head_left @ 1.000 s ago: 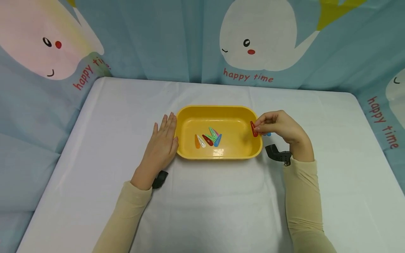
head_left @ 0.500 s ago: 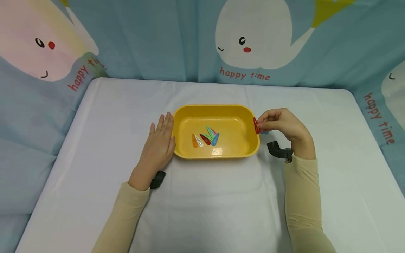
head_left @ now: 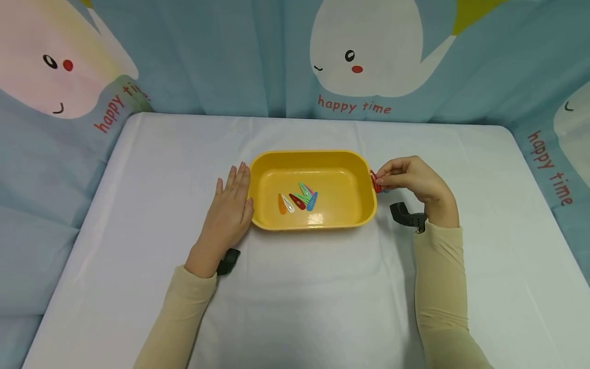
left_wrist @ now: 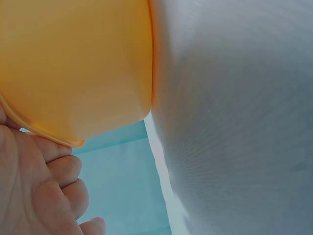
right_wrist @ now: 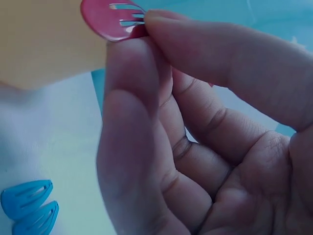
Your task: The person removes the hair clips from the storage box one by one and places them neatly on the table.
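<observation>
A yellow plastic basin (head_left: 313, 220) stands on the white table. My left hand (head_left: 226, 210) rests with straight fingers against its left rim; in the left wrist view, its fingers (left_wrist: 66, 169) touch the basin's edge. Between thumb and fingertips, my right hand (head_left: 417, 184) pinches a red snap hair clip (right_wrist: 110, 22) at the basin's right rim. Whether the clip touches the rim I cannot tell. Two blue hair clips (right_wrist: 29, 205) lie on the table below the right hand, mostly hidden in the head view.
Inside the basin lie several hair clips, among them an orange clip (head_left: 281, 204), a white clip (head_left: 288, 204), a dark red clip (head_left: 297, 201) and a blue clip (head_left: 312, 201). A light blue whale-print curtain (head_left: 221, 61) hangs behind the table.
My right hand has carried the red hair clip slightly right, from over the basin's inside to its right rim. The left hand stays at the left rim. The head view has shifted a little.
</observation>
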Tool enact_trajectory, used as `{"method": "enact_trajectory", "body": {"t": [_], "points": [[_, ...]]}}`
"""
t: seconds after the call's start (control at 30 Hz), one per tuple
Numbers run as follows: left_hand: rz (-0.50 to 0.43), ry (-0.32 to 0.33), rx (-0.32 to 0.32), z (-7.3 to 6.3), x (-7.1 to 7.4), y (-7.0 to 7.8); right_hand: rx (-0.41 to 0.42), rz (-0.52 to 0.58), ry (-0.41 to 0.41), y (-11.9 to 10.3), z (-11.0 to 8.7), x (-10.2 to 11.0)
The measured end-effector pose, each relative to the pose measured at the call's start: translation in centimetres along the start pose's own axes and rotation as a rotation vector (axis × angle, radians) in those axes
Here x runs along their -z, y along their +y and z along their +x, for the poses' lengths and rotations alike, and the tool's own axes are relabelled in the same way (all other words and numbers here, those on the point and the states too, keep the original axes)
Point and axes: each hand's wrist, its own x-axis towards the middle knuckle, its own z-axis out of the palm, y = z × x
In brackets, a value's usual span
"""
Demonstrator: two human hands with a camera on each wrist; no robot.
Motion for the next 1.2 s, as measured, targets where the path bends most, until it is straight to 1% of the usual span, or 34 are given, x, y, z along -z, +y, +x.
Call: {"method": "enact_trajectory", "body": {"t": [0.2, 0.43, 0.67, 0.83, 0.97, 1.07, 1.2], "points": [[0.006, -0.004, -0.003, 0.0, 0.0, 0.0, -0.055, -0.014, 0.066, 0.5, 0.0, 0.1], [0.007, 0.001, 0.0, 0.0, 0.0, 0.0, -0.105, -0.013, 0.11, 0.9, 0.0, 0.8], [0.003, 0.005, -0.006, 0.0, 0.0, 0.0, -0.145, -0.005, 0.158, 2.0, -0.1, 1.7], [0.002, 0.007, -0.004, -0.1, 0.0, 0.0, -0.172, -0.016, 0.187, 2.7, -0.2, 2.3], [0.0, 0.01, -0.006, -0.1, -0.1, 0.1, -0.212, -0.017, 0.207, 3.3, -0.3, 2.7], [-0.002, 0.009, -0.007, -0.1, -0.1, 0.0, -0.235, -0.015, 0.209, 3.6, -0.4, 2.9], [0.0, 0.011, -0.008, 0.0, -0.1, 0.0, -0.24, -0.007, 0.215, 4.0, -0.1, 3.0]]}}
